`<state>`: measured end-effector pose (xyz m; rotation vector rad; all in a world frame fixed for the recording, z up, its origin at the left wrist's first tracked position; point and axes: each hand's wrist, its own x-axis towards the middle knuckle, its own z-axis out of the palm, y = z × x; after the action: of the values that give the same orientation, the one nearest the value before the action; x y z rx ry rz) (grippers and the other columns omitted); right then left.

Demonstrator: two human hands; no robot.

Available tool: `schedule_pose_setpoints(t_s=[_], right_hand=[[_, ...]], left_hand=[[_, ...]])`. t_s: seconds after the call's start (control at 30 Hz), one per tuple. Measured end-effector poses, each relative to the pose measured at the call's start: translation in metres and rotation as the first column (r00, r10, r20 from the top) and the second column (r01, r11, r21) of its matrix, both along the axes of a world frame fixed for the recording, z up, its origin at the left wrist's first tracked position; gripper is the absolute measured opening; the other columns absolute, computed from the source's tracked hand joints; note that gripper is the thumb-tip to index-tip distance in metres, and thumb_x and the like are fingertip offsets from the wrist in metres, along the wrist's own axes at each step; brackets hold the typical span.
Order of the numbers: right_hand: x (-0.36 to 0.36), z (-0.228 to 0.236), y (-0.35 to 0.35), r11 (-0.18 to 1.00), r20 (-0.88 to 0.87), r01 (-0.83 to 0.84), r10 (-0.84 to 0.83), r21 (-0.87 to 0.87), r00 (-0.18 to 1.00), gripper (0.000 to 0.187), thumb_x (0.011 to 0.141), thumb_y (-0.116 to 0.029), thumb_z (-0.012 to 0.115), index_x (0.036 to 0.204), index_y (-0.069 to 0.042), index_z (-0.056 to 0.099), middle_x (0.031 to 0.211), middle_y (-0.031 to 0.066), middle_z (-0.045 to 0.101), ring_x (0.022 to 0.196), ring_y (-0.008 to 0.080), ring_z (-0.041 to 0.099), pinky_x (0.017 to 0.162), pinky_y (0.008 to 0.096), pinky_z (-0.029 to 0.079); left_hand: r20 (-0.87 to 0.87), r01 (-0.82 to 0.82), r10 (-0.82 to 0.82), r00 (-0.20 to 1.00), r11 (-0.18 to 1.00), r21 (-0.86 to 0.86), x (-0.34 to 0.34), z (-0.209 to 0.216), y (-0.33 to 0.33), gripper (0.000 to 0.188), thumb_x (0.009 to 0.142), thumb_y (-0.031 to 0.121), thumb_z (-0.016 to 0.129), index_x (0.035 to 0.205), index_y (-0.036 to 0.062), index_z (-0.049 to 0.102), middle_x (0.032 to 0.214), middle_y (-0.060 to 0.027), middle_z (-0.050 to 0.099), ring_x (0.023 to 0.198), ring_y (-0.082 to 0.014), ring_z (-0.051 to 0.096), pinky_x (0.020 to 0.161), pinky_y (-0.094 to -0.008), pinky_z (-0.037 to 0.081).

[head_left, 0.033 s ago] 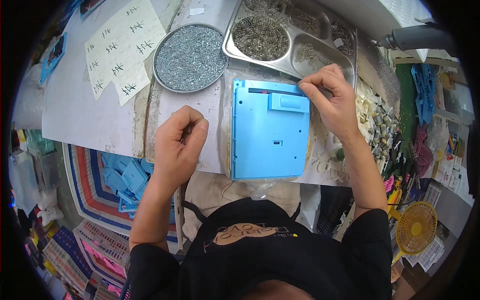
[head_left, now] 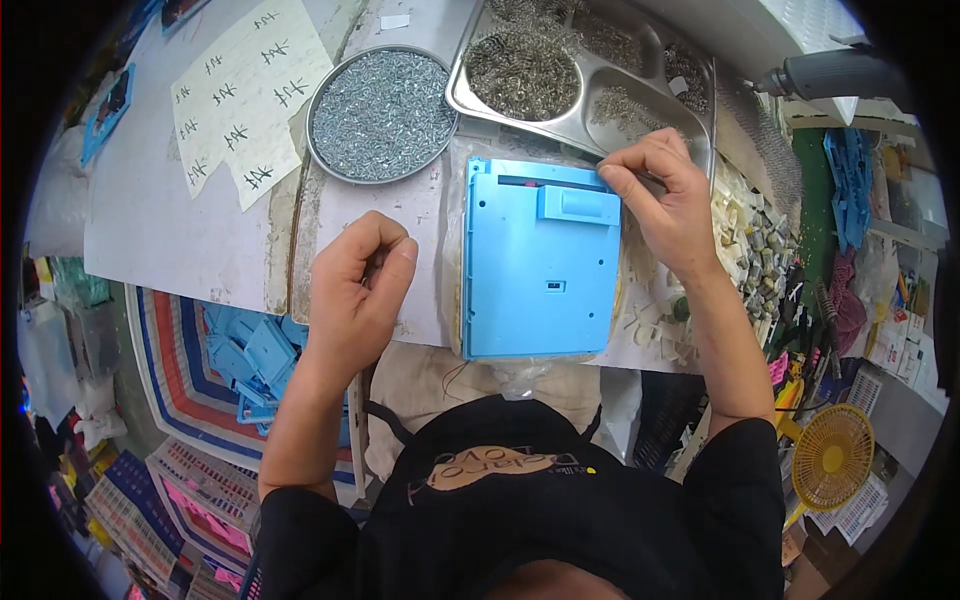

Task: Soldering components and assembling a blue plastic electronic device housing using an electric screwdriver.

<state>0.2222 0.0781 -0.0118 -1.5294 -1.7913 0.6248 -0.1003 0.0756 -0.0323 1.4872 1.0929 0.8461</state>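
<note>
A light-blue plastic housing, roughly square, lies flat in front of me. It has a slot along its far edge, a raised rectangular block near its far right corner, and a few small holes. My left hand hovers left of the housing, apart from it, with thumb and fingers closed; whatever they hold, if anything, is hidden. At the housing's far right corner is my right hand, fingers curled and thumb tip at the corner. I cannot make out what is in its pinch.
A round dish of small silvery screws stands far left of the housing. Behind is a divided metal tray with springs and small metal parts. Loose pale parts lie to the right. A power screwdriver hangs far right; a striped bag holds blue housings.
</note>
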Motion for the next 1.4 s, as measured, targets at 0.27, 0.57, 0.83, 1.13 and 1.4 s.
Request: schedule_pose_setpoints(t_s=[0.27,0.57,0.83,1.13,1.4], right_hand=[[0.002,-0.002,0.000,1.000,-0.027,-0.013,0.014,0.021,1.000,0.006,0.087,-0.011,0.076,0.089,-0.005,0.077,0.084,0.0013,0.071,0.093,0.0165,0.054,0.080,0.0294,0.046],[0.000,-0.002,-0.001,0.997,-0.087,0.079,-0.081,-0.024,0.993,0.009,0.090,-0.010,0.076,0.093,-0.003,0.074,0.090,0.0017,0.067,0.095,0.0137,0.057,0.086,0.0263,0.047],[0.012,0.014,-0.016,0.996,-0.194,0.085,-0.079,0.021,0.978,0.011,0.094,-0.010,0.072,0.097,0.001,0.070,0.092,0.0044,0.069,0.091,0.0139,0.062,0.085,0.0264,0.048],[0.022,0.014,-0.022,0.977,-0.619,0.017,-0.147,-0.211,0.771,0.013,0.099,-0.014,0.069,0.096,-0.001,0.067,0.091,0.0072,0.072,0.085,0.0124,0.065,0.083,0.0262,0.051],[0.022,0.030,-0.032,0.957,-0.515,0.023,-0.177,-0.290,0.839,0.010,0.092,-0.010,0.075,0.094,-0.002,0.069,0.089,0.0055,0.072,0.080,0.0093,0.064,0.074,0.0224,0.050]], left_hand=[[0.024,0.008,-0.009,1.000,0.999,0.041,0.011,-0.002,0.003,0.009,0.095,0.004,0.065,0.087,0.0008,0.061,0.073,0.0033,0.048,0.063,-0.0037,0.038,0.056,-0.0227,0.032],[-0.162,0.129,-0.086,0.983,0.953,0.275,0.044,0.010,0.035,0.013,0.090,0.010,0.070,0.086,0.0008,0.063,0.075,-0.0079,0.058,0.063,-0.0192,0.054,0.057,-0.0325,0.043],[-0.484,0.322,-0.083,0.871,0.841,0.435,0.047,0.027,0.036,0.019,0.092,0.018,0.070,0.086,0.0027,0.061,0.075,-0.0099,0.060,0.066,-0.0263,0.059,0.060,-0.0365,0.046],[-0.516,0.106,0.136,0.846,0.905,0.413,0.012,0.024,0.086,0.019,0.091,0.019,0.073,0.092,0.0016,0.067,0.080,-0.0098,0.063,0.071,-0.0215,0.060,0.067,-0.0323,0.047],[-0.732,0.311,0.171,0.659,0.825,0.472,0.006,0.003,0.094,0.015,0.089,0.018,0.070,0.087,0.0030,0.067,0.090,-0.0112,0.066,0.090,-0.0320,0.063,0.085,-0.0438,0.045]])
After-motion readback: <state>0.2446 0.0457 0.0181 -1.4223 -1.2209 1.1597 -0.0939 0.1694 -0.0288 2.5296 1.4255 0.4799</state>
